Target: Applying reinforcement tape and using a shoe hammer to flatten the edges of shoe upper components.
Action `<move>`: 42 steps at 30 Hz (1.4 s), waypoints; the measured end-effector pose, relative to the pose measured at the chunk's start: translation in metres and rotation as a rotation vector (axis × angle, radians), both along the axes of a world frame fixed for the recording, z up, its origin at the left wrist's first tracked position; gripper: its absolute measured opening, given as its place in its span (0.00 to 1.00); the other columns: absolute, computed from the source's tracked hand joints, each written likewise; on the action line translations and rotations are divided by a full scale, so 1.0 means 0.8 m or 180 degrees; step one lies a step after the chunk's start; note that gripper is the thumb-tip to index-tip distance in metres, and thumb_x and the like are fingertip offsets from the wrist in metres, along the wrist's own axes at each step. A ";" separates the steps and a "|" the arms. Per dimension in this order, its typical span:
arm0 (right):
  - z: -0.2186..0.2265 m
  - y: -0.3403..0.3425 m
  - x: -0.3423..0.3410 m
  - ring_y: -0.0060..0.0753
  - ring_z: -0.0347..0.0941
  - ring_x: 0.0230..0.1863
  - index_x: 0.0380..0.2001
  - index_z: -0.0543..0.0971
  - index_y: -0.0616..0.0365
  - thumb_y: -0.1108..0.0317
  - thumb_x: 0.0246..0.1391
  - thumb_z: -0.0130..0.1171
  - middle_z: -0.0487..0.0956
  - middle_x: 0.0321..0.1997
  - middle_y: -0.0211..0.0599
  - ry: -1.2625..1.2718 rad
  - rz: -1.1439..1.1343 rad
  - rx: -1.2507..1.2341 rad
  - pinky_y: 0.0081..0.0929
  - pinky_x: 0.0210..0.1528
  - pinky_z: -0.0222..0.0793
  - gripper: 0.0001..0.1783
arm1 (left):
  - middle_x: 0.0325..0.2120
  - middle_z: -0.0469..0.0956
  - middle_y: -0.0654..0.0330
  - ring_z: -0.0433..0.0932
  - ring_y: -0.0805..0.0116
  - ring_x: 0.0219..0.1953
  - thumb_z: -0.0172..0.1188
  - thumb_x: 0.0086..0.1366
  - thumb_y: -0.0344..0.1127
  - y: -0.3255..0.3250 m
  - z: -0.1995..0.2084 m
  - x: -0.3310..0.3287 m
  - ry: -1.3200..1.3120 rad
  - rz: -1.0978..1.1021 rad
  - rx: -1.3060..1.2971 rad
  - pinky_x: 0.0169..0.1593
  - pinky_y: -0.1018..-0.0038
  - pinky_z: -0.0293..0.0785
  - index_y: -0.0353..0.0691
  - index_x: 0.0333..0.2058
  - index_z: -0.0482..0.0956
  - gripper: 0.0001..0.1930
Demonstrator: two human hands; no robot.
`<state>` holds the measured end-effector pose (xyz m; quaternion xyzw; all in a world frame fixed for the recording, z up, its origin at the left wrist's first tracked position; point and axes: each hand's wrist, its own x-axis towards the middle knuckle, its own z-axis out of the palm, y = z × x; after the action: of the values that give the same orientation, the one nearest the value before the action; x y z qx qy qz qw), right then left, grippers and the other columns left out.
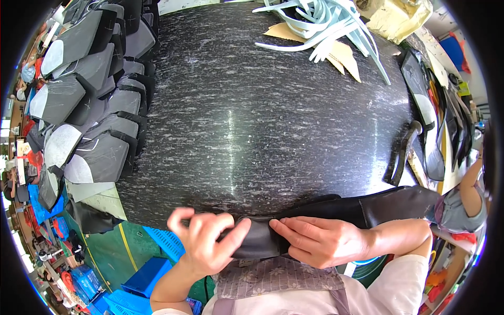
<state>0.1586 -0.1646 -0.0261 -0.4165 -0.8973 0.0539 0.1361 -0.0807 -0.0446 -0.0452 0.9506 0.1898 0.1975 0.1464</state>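
A long black leather piece with a stitched-looking seam lies along the table's near edge, in front of my body. My left hand grips its left end, fingers curled and thumb extended along it. Farther right, my right hand pinches the same piece, its fingertips pressed on the leather close to my left thumb. The piece's right part stretches past my right wrist toward the table's right corner. My left palm and the leather's underside are hidden.
Overlapping stacks of black and grey cut pieces line the table's left side. Pale blue strips lie over tan scraps at the back. A curved dark tool rests at the right, beside more black pieces. Blue crates stand below left.
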 end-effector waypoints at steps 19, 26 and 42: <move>0.000 0.019 -0.047 0.29 0.81 0.40 0.41 0.83 0.63 0.66 0.37 0.58 0.80 0.47 0.42 0.0026 -0.0633 0.0319 0.20 0.41 0.80 0.24 | 0.33 0.78 0.63 0.75 0.65 0.31 0.66 0.44 0.38 -0.008 -0.009 -0.010 -0.0456 0.0478 -0.0150 0.42 0.65 0.63 0.42 0.38 0.84 0.19; -0.012 0.012 -0.033 0.29 0.80 0.42 0.48 0.80 0.68 0.68 0.40 0.59 0.79 0.47 0.40 0.0768 -0.0574 0.0124 0.21 0.41 0.80 0.28 | 0.25 0.72 0.66 0.69 0.68 0.30 0.70 0.42 0.43 0.020 -0.004 -0.001 -0.0379 0.0882 -0.1143 0.46 0.66 0.57 0.45 0.30 0.77 0.17; -0.001 0.021 -0.048 0.29 0.80 0.29 0.47 0.81 0.68 0.67 0.31 0.57 0.80 0.36 0.42 0.0431 -0.0864 0.0160 0.21 0.29 0.79 0.32 | 0.25 0.76 0.70 0.74 0.72 0.26 0.65 0.47 0.34 0.003 -0.030 -0.010 -0.0812 0.0480 -0.0198 0.47 0.63 0.58 0.48 0.33 0.83 0.12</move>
<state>0.1203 -0.1474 -0.0272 -0.5259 -0.8226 0.0404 0.2127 -0.0887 -0.0422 -0.0690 0.8958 0.2466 0.3211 0.1835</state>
